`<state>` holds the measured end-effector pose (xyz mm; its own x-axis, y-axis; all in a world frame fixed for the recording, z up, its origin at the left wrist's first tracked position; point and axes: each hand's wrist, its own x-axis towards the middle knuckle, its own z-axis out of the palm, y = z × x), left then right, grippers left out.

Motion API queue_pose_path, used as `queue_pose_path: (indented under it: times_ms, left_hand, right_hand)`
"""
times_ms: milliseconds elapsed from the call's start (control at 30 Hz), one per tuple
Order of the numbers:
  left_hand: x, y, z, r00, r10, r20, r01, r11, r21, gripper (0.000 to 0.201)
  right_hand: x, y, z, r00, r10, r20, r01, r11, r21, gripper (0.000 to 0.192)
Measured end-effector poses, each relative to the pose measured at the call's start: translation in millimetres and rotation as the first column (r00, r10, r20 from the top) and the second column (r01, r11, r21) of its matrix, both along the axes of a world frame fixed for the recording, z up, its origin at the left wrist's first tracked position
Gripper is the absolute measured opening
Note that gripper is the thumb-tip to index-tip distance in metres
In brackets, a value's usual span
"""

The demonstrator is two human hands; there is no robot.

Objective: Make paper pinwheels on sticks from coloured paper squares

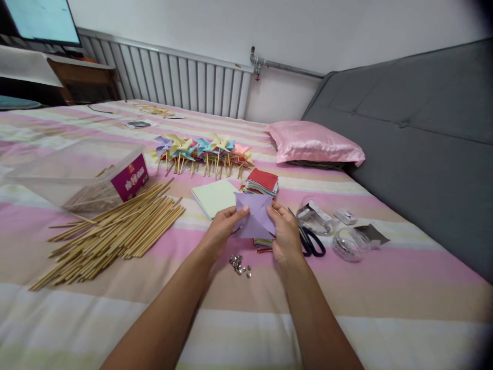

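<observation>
Striped bed (pixel 385 277) carries everything; both hands, left hand (pixel 223 226) and right hand (pixel 285 231), pinch closed on purple paper (pixel 254 218), folding it above pins (pixel 240 265), sticks (pixel 115 234) lying left within reach.

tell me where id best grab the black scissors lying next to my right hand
Probably by the looped handles. The black scissors lie flat on the bedspread just right of the right hand, loops toward you, blades running away under the hand's far side. Come from above and from the near side, fingers down into the loops; the blade end is partly hidden and close to the clear container.
</observation>
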<state>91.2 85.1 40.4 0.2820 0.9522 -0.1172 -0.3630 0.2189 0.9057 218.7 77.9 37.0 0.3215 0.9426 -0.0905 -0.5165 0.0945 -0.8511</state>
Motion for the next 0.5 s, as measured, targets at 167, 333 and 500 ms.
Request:
queue_pose_path:
  times_ms: [167,333,500]
  left_hand:
    - [-3,2,-8.0,0.999,0.036,-0.026,-0.036,0.999,0.003,0.032]
    - [-9,5,-10.1,0.997,-0.019,-0.08,0.017,1.0,-0.018,0.031]
    - [-11,4,-7.7,0.994,-0.082,-0.079,0.08,0.996,-0.031,0.032]
  right_hand:
    - [5,-3,2.4,0.991,0.099,0.088,-0.103,0.994,0.045,0.039]
    - [19,-3,4.0,0.985,0.109,0.137,-0.111,0.994,0.012,0.038]
    - [30,-1,2.8,0.958,0.1,0.268,-0.092,0.995,-0.045,0.04]
